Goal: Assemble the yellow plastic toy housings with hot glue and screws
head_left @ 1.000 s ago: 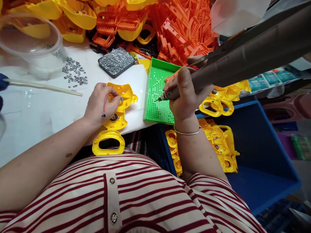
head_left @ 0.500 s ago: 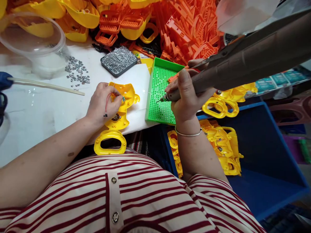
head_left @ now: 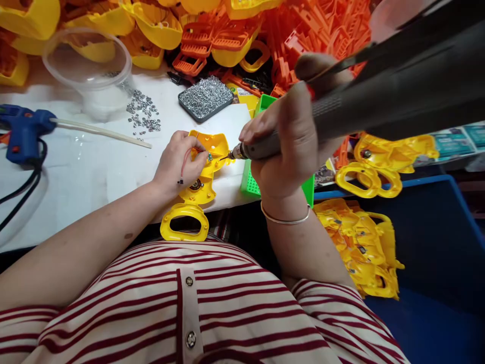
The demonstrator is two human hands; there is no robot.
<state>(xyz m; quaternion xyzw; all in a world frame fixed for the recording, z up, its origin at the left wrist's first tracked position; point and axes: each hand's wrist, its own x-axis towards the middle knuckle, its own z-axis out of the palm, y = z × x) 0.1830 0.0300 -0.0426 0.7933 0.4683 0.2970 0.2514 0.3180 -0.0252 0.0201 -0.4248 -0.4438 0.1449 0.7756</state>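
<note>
My left hand [head_left: 182, 162] is closed on a yellow plastic toy shell [head_left: 206, 189] that lies open side up at the table edge. A small green circuit board [head_left: 209, 157] shows at its fingertips, and thin wires with a black connector [head_left: 181, 181] hang over the hand. The shell's oval handle [head_left: 184, 222] juts toward my striped shirt. Wrapped round a dark electric screwdriver [head_left: 265, 145], my right hand [head_left: 288, 136] holds it slanted, with the bit close to the shell's right side. Whether the bit touches the shell I cannot tell.
A black tray of screws [head_left: 205, 98] stands behind the shell, near loose metal bits [head_left: 144, 114] and a clear tub [head_left: 89, 65]. A blue glue gun [head_left: 26, 131] lies left. Right are a green perforated basket [head_left: 252, 182] and a blue bin [head_left: 428, 237] holding yellow shells. Orange parts [head_left: 322, 30] pile behind.
My right hand has brought the screwdriver from over the green basket leftward to the yellow shell. The left hand keeps its hold on the shell. The whole view has shifted somewhat.
</note>
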